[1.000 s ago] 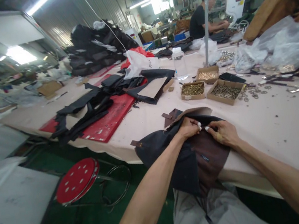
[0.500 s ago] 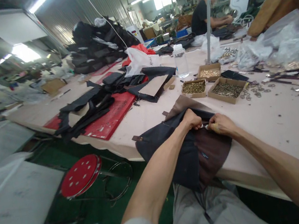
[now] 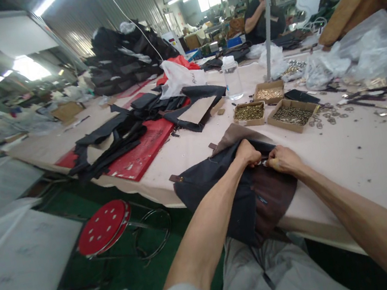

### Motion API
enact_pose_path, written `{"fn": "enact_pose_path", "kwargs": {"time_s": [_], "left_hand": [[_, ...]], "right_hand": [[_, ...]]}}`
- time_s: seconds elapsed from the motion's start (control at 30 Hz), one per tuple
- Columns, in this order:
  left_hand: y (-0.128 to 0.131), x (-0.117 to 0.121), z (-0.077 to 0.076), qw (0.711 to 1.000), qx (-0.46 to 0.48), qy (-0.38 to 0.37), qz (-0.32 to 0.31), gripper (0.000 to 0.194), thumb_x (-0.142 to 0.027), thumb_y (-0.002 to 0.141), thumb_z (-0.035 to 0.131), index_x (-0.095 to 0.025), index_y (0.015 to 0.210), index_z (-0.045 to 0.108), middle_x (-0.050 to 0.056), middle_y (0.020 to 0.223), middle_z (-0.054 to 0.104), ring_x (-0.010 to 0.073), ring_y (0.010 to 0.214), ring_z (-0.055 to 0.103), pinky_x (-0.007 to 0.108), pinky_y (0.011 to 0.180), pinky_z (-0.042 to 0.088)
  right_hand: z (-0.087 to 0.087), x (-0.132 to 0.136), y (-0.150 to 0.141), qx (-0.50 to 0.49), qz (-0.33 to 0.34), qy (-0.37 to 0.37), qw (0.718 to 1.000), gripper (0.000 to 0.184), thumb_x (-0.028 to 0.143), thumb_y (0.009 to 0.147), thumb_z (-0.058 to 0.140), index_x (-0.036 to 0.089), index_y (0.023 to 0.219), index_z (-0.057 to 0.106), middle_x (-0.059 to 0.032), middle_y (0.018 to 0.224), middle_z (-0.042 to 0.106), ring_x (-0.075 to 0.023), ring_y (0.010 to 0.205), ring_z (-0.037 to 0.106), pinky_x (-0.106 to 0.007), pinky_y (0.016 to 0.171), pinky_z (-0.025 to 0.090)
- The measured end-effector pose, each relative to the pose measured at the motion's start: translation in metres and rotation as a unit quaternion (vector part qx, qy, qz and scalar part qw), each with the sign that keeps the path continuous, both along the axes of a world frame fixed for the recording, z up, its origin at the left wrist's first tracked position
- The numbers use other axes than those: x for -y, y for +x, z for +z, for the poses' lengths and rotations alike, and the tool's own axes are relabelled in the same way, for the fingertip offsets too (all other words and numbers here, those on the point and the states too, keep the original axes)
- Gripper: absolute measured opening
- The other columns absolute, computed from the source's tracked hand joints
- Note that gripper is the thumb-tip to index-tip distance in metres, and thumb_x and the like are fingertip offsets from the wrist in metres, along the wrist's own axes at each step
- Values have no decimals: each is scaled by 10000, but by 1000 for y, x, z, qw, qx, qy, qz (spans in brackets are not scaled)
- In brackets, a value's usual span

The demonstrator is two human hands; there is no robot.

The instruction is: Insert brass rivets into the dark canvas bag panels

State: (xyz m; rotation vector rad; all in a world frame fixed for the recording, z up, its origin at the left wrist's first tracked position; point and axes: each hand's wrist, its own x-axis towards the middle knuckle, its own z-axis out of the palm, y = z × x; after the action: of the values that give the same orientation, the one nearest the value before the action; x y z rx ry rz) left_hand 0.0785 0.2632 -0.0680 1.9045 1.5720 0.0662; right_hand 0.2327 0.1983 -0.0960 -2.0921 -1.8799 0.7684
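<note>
A dark navy and brown fabric piece (image 3: 239,202), perhaps a bag panel, drapes over the front table edge toward my lap. My left hand (image 3: 248,153) is closed in a fist on its upper part, pinching the cloth. Close beside it, my right hand (image 3: 284,159) is closed around a small tool with a yellowish handle (image 3: 273,164). A pale tip of the tool points at my left fingers; its exact kind I cannot make out. Small brown leather tabs (image 3: 176,179) stick out at the fabric's left side.
Beyond the fabric stand cardboard boxes of small metal fittings (image 3: 249,114), with loose rings (image 3: 330,115) to the right. A clear bottle (image 3: 232,80) stands behind. Dark cut pieces lie on a red board (image 3: 142,154). A red stool (image 3: 104,228) is at left; a co-worker (image 3: 264,17) sits across.
My hands keep nearly the same grip, with only a slight shift at the fabric. Across the table, the co-worker has raised a hand toward the head. The view has shifted slightly.
</note>
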Motion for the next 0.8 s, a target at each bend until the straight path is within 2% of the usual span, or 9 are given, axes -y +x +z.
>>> {"fn": "enact_pose_path", "kwargs": {"time_s": [0.1,0.17,0.23,0.33,0.47,0.57,0.63,0.7,0.8], "left_hand": [[-1,10,14,996,-7,71,-44,91,-66,594,725,-96,676,751,96,671,708,230,732,705,273,735,567],[-7,19,14,990,10,119,-72,183,-66,659,676,-129,794,781,91,808,748,234,848,707,300,847,556],[-16,27,5,969,50,206,-131,256,-64,733,610,-149,900,784,87,943,753,233,965,690,321,945,530],[-31,37,-15,934,94,282,-199,294,-54,790,532,-147,942,766,89,982,718,219,960,669,337,941,534],[-46,44,-40,924,138,306,-185,314,-79,826,510,-164,1013,747,87,1094,697,235,1090,638,405,1059,494],[-51,44,-56,915,170,332,-154,291,-91,823,524,-174,1002,738,86,1159,700,254,1182,609,463,1161,420],[-53,43,-64,914,184,336,-135,258,-98,817,537,-180,965,731,82,1143,708,254,1176,616,473,1167,421],[-53,43,-67,914,191,338,-121,236,-103,811,544,-178,944,723,84,1125,715,252,1164,627,474,1154,441],[-53,45,-66,916,188,337,-108,237,-105,807,543,-178,942,724,86,1131,722,251,1163,635,461,1136,463]], "right_hand": [[9,-4,-2,9,-22,-4,1000,248,348,734,709,195,903,807,-145,904,759,-273,817,704,-288,637,460],[14,-6,-3,3,-32,3,999,271,339,733,719,181,938,800,-154,946,761,-278,843,708,-290,655,474],[17,-5,-4,-6,-32,17,999,240,337,737,725,191,913,797,-137,931,762,-271,843,705,-290,666,477],[20,6,1,-36,-5,55,998,157,311,739,724,199,832,783,-93,839,754,-234,793,689,-273,656,464],[25,25,37,-206,101,55,972,175,250,737,700,163,872,768,-53,757,734,-174,681,658,-234,601,462],[29,24,90,-312,70,94,943,217,296,769,674,129,888,746,-50,699,712,-162,622,645,-235,588,490],[32,10,125,-275,-16,145,950,195,289,761,662,123,839,727,-48,648,692,-166,584,640,-236,564,491],[38,-14,149,-172,-85,183,964,164,251,766,633,129,822,729,-54,651,699,-174,594,658,-228,553,484],[52,-56,157,15,-90,192,977,220,190,802,594,144,928,768,-79,808,762,-195,747,719,-218,636,506]]}}
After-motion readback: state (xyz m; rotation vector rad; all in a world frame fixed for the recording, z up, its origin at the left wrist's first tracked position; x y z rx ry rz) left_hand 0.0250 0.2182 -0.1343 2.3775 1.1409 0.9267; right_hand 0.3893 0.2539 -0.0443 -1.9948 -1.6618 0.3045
